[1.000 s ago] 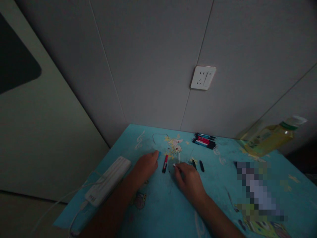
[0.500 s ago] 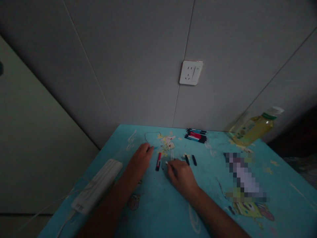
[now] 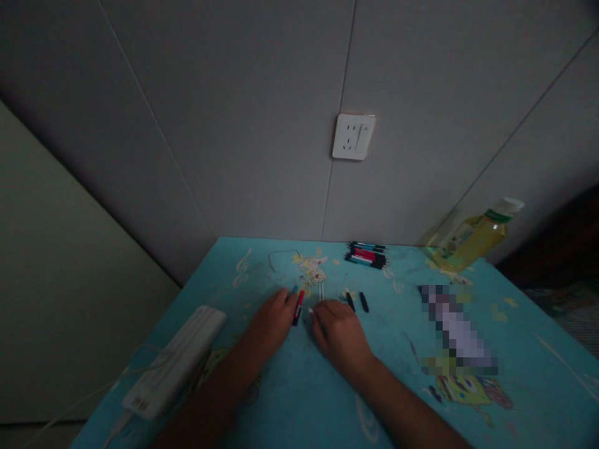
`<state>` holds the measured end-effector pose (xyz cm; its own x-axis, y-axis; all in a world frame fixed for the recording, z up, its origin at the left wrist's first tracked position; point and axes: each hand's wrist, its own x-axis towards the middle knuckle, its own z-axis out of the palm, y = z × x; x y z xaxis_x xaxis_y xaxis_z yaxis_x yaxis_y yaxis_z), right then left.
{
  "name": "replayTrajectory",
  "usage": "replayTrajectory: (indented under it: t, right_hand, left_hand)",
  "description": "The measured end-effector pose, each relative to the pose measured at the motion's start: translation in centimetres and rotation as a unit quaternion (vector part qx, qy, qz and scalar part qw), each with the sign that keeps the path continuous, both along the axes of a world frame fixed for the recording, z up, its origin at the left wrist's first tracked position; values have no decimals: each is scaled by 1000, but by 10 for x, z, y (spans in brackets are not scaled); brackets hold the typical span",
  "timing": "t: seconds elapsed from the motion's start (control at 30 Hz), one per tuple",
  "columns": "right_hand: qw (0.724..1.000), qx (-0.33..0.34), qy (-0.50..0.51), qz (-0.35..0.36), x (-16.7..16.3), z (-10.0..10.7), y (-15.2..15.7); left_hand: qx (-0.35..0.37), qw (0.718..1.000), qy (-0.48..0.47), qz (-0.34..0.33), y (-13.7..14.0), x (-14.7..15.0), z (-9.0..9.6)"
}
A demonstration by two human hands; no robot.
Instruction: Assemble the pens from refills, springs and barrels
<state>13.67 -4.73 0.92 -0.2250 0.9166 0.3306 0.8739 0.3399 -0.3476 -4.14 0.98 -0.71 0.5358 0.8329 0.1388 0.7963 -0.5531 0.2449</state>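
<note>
My left hand (image 3: pixel 276 318) is closed around a slim blue pen part (image 3: pixel 294 290), whose tip shows past the fingers. Right beside it lies a red-and-black pen barrel (image 3: pixel 299 305) on the table. My right hand (image 3: pixel 339 324) rests on the table with curled fingers, a small whitish tip (image 3: pixel 311 310) at the thumb and forefinger; the rest of that piece is hidden. Just beyond these fingers lie thin white pen refills (image 3: pixel 321 290). Two short black pieces (image 3: pixel 357 302), like pen grips or caps, lie right of the hand.
A row of pens (image 3: pixel 365 255) lies near the wall. At the right back stands a tilted-looking bottle of yellow liquid (image 3: pixel 472 240). A blurred-out flat object (image 3: pixel 461 327) lies right, a white power strip (image 3: pixel 175 362) with cable left. The blue tabletop (image 3: pixel 299 386) has cartoon prints.
My left hand has come down and nearer with the blue part, now beside the red-and-black barrel. My right hand has stayed nearly in place. The view has shifted slightly.
</note>
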Motion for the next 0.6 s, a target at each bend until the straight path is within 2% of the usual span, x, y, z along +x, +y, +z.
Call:
replayTrajectory:
  t: [0.3, 0.6]
  right_hand:
    - [998, -10, -54, -22, -4, -10, -3]
    - [997, -25, -71, -31, -4, -5, -2]
  left_hand:
    - [16, 1000, 3, 0, -4, 3, -2]
    - [32, 999, 22, -18, -11, 5, 7]
